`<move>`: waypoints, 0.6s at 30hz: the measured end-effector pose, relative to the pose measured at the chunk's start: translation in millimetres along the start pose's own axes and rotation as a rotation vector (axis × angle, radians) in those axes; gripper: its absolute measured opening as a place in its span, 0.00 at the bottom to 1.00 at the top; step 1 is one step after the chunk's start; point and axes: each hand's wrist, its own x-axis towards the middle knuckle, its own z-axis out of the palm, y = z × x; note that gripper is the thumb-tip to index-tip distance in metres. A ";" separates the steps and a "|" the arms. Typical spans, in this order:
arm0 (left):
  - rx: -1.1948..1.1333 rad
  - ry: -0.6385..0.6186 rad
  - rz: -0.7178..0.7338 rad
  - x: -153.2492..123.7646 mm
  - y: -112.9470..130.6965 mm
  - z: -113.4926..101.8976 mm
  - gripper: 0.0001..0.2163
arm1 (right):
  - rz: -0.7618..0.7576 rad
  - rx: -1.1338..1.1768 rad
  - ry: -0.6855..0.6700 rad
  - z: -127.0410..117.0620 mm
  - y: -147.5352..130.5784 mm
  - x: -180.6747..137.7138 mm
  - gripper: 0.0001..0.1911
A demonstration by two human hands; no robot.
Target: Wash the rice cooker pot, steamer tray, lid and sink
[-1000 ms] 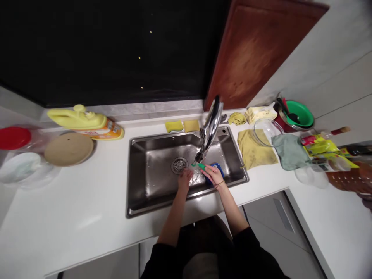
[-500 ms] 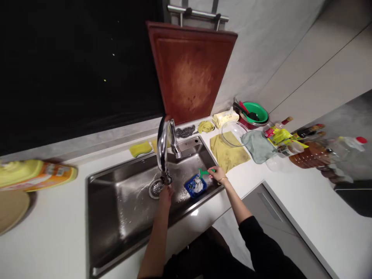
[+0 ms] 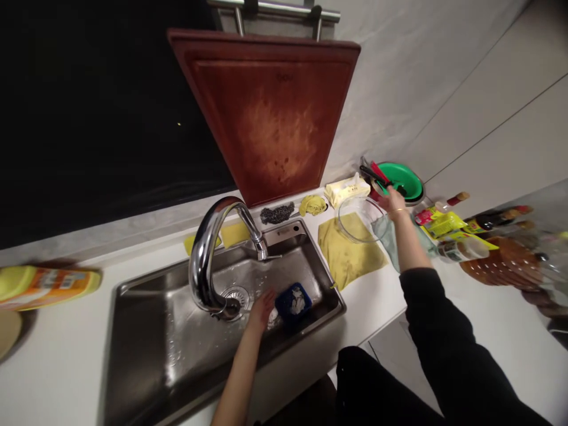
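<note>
My left hand (image 3: 261, 307) reaches down into the steel sink (image 3: 177, 349), fingers loosely spread, beside a small blue basket (image 3: 293, 300) with white scraps in it. It lies just right of the spout of the curved chrome faucet (image 3: 206, 260) and the drain (image 3: 234, 294). My right hand (image 3: 393, 201) is stretched out to the far right counter, at the rim of a green bowl (image 3: 406, 180) that sits in a red pot with dark and red utensils. Its fingers are too small to read. A clear glass bowl (image 3: 359, 220) lies just left of that hand.
A yellow cloth (image 3: 350, 251) and a grey-green cloth (image 3: 387, 234) lie right of the sink. A brown cutting board (image 3: 270, 118) leans on the wall. Steel wool (image 3: 277, 213), yellow sponges (image 3: 235, 234) and a tissue pack (image 3: 347, 189) line the back. Sauce bottles (image 3: 501, 219) stand right; a yellow detergent bottle (image 3: 44, 284) lies left.
My right hand left the sink with the green-handled tool and reached right to the green bowl. My left hand stayed in the sink, shifting toward the blue basket. The view swung right.
</note>
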 end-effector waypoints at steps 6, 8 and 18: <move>-0.029 0.012 0.000 -6.2 3.3 18.0 0.10 | -0.203 -0.347 -0.341 130.5 92.0 -58.8 0.21; -0.051 0.023 0.000 -10.0 2.7 19.7 0.10 | -0.255 -0.635 -0.287 162.5 104.8 -63.2 0.24; -0.210 -0.026 0.039 -17.1 5.1 10.6 0.12 | -0.680 -0.579 -0.146 131.7 86.9 -137.4 0.10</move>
